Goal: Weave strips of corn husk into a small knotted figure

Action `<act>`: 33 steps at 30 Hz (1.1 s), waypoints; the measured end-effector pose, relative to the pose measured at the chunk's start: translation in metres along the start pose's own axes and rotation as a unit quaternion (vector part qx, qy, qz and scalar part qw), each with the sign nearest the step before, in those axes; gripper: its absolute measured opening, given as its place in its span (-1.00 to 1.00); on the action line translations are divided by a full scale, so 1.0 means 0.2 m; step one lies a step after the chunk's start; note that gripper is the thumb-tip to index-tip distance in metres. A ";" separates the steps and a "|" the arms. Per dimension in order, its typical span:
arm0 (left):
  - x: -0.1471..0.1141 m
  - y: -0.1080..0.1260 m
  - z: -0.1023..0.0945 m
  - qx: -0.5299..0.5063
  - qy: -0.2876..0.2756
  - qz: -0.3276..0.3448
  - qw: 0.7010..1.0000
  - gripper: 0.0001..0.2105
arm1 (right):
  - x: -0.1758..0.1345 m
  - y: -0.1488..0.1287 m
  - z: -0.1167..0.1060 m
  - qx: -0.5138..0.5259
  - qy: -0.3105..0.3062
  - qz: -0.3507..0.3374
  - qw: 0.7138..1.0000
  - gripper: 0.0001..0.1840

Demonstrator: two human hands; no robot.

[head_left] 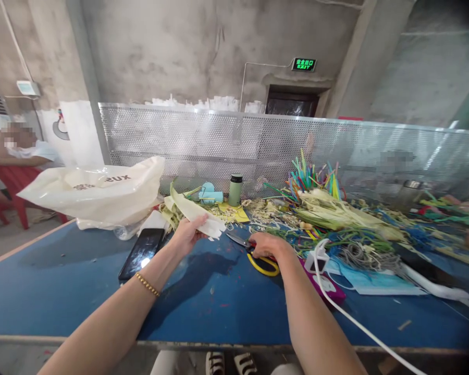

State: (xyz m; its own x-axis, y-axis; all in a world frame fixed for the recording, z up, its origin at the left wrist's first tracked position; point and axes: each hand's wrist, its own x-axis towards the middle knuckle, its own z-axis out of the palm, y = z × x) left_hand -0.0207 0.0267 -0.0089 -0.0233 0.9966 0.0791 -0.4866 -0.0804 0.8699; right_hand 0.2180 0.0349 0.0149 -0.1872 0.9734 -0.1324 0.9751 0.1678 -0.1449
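Note:
My left hand [190, 234] pinches a long pale green corn husk [200, 214] just above the table, its cut white end pointing right. Over a pair of scissors [263, 264] with yellow handles, my right hand [266, 244] has its fingers curled round the grip. The blades point left toward the husk's end and do not touch it. More pale husk strips lie behind my left hand. A black phone [143, 254] rests on the table by my left forearm.
A large white plastic bag [97, 192] stands at the left. A green bottle [235, 190] stands before the perforated metal screen [187, 135]. At right lie a husk pile [336, 211], colourful stems [308, 179], a blue face mask [383, 283] and a white cable [349, 312]. A person [31, 148] sits far left.

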 end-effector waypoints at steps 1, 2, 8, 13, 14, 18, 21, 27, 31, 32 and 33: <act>0.00 0.01 0.00 -0.007 -0.006 0.004 1.000 -0.76 | 0.01 0.00 0.01 0.001 0.006 0.000 1.000 -0.62; 0.00 0.01 0.00 -0.015 -0.013 0.008 1.000 -0.71 | 0.01 0.00 0.01 0.004 0.015 0.001 1.000 -0.61; 0.01 0.05 -0.03 -0.038 0.038 0.032 0.998 -0.63 | 0.03 0.04 0.02 0.085 0.058 0.019 0.995 -0.92; 0.01 0.11 -0.04 -0.031 0.057 0.070 0.995 -0.69 | 0.00 0.06 0.00 0.250 0.043 0.000 0.967 -0.83; 0.00 0.12 -0.03 -0.026 0.065 0.085 0.994 -0.69 | 0.00 0.06 -0.01 0.278 0.046 -0.012 0.959 -0.83; -0.01 0.13 -0.02 -0.003 0.136 0.153 0.979 -0.68 | 0.01 0.05 0.00 0.434 0.055 -0.065 0.897 -0.78; -0.01 0.14 -0.02 0.009 0.155 0.188 0.970 -0.70 | 0.04 0.04 0.01 0.553 0.034 -0.120 0.824 -0.79; -0.03 0.16 -0.01 -0.058 0.121 0.197 0.971 -0.69 | -0.01 -0.07 0.00 0.673 0.077 -0.163 0.717 -0.64; -0.03 0.16 0.00 -0.126 0.126 0.197 0.964 -0.69 | -0.15 -0.26 0.06 0.716 0.010 -0.211 0.666 -0.41; -0.03 0.16 0.00 -0.130 0.134 0.205 0.961 -0.69 | -0.19 -0.31 0.10 0.718 -0.008 -0.207 0.664 -0.46; -0.02 0.16 0.00 -0.129 0.144 0.217 0.957 -0.68 | -0.22 -0.36 0.13 0.716 -0.010 -0.195 0.670 -0.53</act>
State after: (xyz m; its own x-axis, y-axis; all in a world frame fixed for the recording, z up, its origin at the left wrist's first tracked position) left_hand -0.0358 0.0192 0.0193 -0.4935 0.8374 0.2350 -0.5751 -0.5169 0.6341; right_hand 0.1530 -0.0232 0.0060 -0.4104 0.8944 0.1779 -0.2603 0.0720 -0.9628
